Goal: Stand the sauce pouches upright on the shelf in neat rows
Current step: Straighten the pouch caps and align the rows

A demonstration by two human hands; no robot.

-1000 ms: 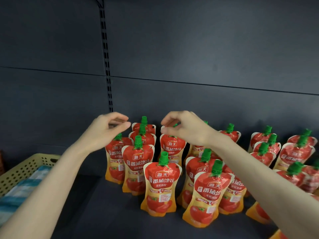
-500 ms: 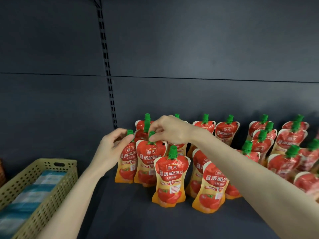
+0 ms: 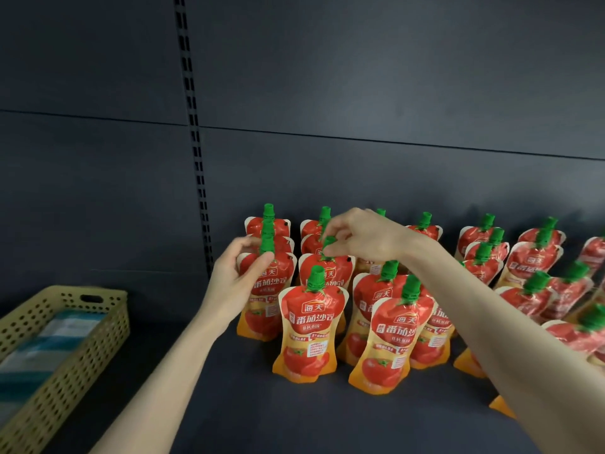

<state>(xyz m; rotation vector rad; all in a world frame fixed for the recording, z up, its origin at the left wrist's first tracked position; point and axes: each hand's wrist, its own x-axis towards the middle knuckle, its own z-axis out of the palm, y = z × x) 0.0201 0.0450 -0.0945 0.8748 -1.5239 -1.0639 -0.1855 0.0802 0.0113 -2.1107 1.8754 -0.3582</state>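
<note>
Left hand: the left hand point(image 3: 234, 280) has its fingers point(image 3: 245, 247) curled round the green cap point(image 3: 266, 249) of the left-column pouch point(image 3: 273, 290), which stands on the shelf point(image 3: 294, 417) near the back wall.
Right hand: the right hand point(image 3: 363, 239) pinches the cap of the second-column pouch point(image 3: 327, 271) from above. That pouch stands upright just right of the one in the left hand.
Just changed: a second ago the right hand was on a pouch further right; it has come across to the second column. The left hand has kept its hold on the same pouch.
Left column: its caps now line up one behind another, where they sat staggered before.
Poor view: the base of the second-column pouch is hidden behind the front pouch point(image 3: 309, 329), so it may be lifted or may be resting on the shelf.
Meaning: the left two columns look nearly squared. The job here seems to be small nudges rather than placing.
Still to do: the right-edge pouches point(image 3: 576, 335) lean and overlap, so those rows probably need tidying.
Basket: a perforated basket point(image 3: 65, 355) sits on the shelf to the left, well apart from the rows.
</note>
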